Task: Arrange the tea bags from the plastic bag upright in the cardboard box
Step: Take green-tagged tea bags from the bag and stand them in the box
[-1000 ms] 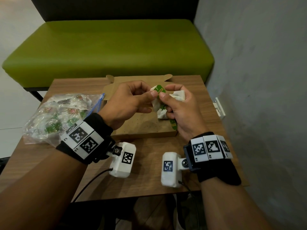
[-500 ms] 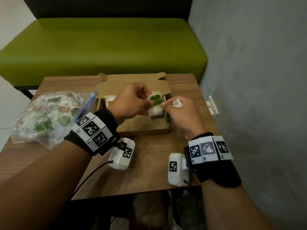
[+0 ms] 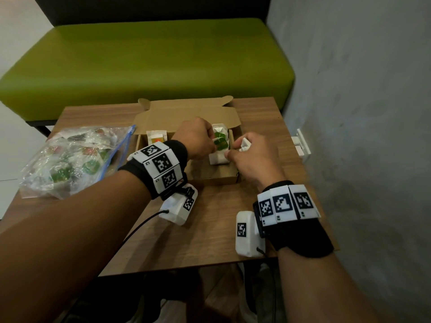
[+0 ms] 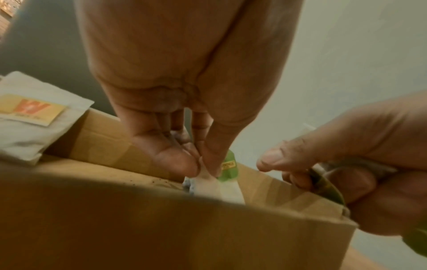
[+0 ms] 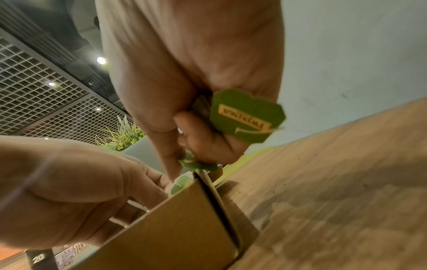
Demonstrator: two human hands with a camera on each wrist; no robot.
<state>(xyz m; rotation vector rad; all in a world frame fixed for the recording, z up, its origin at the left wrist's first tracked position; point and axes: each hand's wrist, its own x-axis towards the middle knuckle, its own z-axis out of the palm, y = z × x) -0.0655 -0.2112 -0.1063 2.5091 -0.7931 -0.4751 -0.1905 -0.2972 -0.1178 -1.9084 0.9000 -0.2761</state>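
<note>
Nearest us, our two forearms reach out over the wooden table (image 3: 210, 220), each wrist wrapped in a black band with white coded tiles and a small white camera block beneath it; just beyond them sits the cardboard box (image 3: 217, 176), open, its lid folded back towards the far edge; our left hand (image 3: 196, 138) dips into the right part of the box, thumb and forefinger pinching the top of a white tea bag (image 4: 217, 184) with a green tag, which stands against the box's right wall beside other green-tagged bags (image 3: 220, 138); our right hand (image 3: 251, 157) hovers at the box's right rim, fingers curled round a spare tea bag (image 3: 245, 144), and the right wrist view shows its green tag (image 5: 247, 115) sticking out from the closed fingers; at the box's left end another tea bag (image 3: 156, 138) with an orange and yellow label leans upright against the wall; to the left of the box, on the table, lies the plastic bag (image 3: 70, 159), clear with a blue zip edge, holding many more tea bags; behind the table runs a green bench (image 3: 144, 64), and a grey wall (image 3: 361, 113) stands to the right.
</note>
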